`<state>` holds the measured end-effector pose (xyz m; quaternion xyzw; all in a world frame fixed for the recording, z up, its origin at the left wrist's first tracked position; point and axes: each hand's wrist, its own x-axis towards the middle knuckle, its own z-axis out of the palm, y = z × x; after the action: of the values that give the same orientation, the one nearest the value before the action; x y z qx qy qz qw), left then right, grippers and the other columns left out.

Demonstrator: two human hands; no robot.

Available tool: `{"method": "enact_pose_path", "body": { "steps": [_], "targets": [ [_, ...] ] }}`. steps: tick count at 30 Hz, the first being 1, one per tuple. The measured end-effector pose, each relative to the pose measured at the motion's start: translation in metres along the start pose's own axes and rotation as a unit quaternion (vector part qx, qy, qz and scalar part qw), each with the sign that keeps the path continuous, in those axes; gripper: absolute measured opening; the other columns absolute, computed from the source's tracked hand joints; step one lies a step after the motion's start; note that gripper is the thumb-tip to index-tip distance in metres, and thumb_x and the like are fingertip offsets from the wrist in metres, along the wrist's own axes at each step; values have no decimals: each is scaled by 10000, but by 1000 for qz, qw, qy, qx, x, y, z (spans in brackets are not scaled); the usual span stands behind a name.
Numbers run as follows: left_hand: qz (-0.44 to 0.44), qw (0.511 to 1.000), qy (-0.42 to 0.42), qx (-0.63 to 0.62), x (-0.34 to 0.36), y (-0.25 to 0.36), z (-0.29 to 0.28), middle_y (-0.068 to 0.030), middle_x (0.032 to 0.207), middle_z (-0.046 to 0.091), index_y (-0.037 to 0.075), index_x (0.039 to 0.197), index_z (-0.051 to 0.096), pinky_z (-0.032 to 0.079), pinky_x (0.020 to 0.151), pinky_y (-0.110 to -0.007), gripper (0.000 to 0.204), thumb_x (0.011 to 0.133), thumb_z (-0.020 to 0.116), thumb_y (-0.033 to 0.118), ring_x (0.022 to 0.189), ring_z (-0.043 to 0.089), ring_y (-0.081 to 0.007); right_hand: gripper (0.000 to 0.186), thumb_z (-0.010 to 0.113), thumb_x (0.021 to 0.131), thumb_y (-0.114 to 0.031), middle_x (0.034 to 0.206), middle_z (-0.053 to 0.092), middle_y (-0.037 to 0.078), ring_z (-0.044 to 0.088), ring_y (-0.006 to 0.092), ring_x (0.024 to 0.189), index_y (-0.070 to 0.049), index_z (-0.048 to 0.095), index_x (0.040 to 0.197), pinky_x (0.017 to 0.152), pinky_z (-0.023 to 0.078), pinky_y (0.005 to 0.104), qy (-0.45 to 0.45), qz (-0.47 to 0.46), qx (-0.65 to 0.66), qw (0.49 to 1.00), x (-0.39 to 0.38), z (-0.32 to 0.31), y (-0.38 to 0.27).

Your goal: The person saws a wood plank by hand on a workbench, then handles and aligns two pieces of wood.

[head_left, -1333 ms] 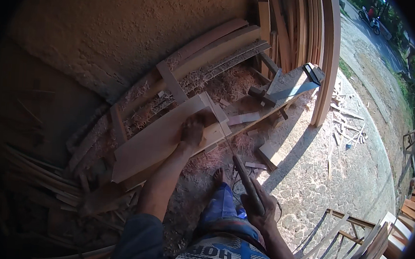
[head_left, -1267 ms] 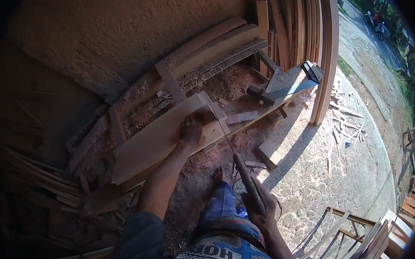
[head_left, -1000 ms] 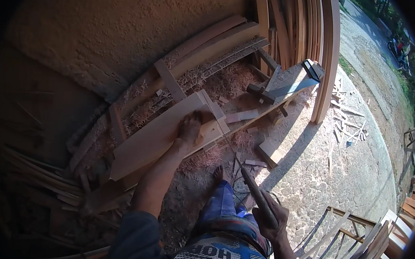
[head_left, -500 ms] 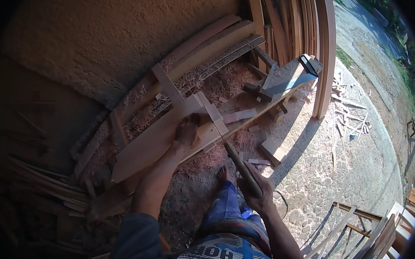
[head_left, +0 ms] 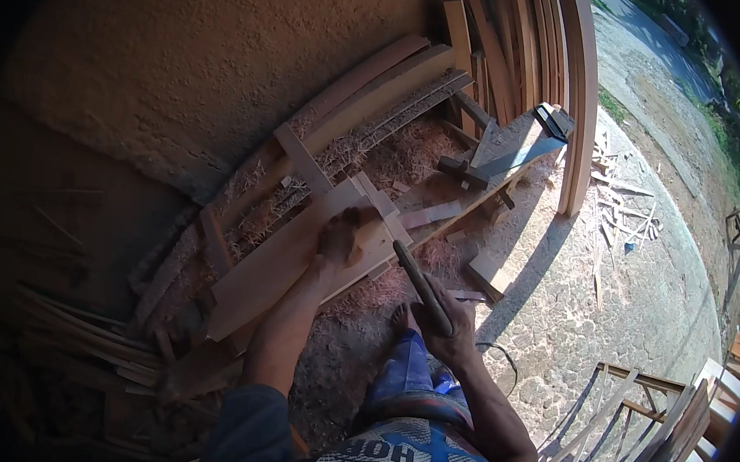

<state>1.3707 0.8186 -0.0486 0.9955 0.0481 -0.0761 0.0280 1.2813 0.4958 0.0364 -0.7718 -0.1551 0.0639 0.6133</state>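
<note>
A wide, pale board (head_left: 278, 259) lies at a slant on the wooden bench, with a short wood strip (head_left: 386, 208) across it near its far right end. My left hand (head_left: 338, 239) rests on the board beside this strip, thumb apart from the fingers and nothing visible in its grasp. Closed around a long, narrow tool that looks like a saw (head_left: 418, 277), my right hand (head_left: 453, 329) is just right of the board. The saw is seen nearly edge-on, its far end at the board's edge by the strip; its blade is hard to make out.
A try square (head_left: 525, 154) with a dark stock lies on the far bench end, near a wooden hand plane (head_left: 463, 170). Long planks (head_left: 576, 99) stand upright behind. Shavings (head_left: 366, 291) and offcuts (head_left: 621, 206) litter the ground. A rough wall (head_left: 219, 57) borders the left.
My right hand and the saw have moved a little forward and left, closer to the board. My left hand stays on the board. The whole view has shifted slightly.
</note>
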Motion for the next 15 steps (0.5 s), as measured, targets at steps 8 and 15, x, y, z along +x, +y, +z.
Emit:
{"method": "enact_pose_path", "body": {
  "steps": [8, 15],
  "targets": [
    [-23, 1000, -2, 0, -12, 8, -7, -152, 1193, 628, 60, 1264, 473, 533, 958, -476, 770, 632, 888, 210, 1119, 617, -392, 528, 737, 830, -71, 913, 731, 132, 727, 191, 735, -53, 606, 1341, 659, 566, 322, -1, 5, -95, 995, -117, -66, -31],
    [-58, 989, -129, -37, 15, -5, -40, -222, 1132, 683, 5, 1285, 476, 525, 954, -478, 674, 706, 763, 196, 1091, 645, -439, 487, 751, 851, -89, 990, 737, 169, 749, 294, 779, 7, 609, 1306, 660, 594, 363, 46, -128, -21, 990, 14, -4, -41]
  ]
}}
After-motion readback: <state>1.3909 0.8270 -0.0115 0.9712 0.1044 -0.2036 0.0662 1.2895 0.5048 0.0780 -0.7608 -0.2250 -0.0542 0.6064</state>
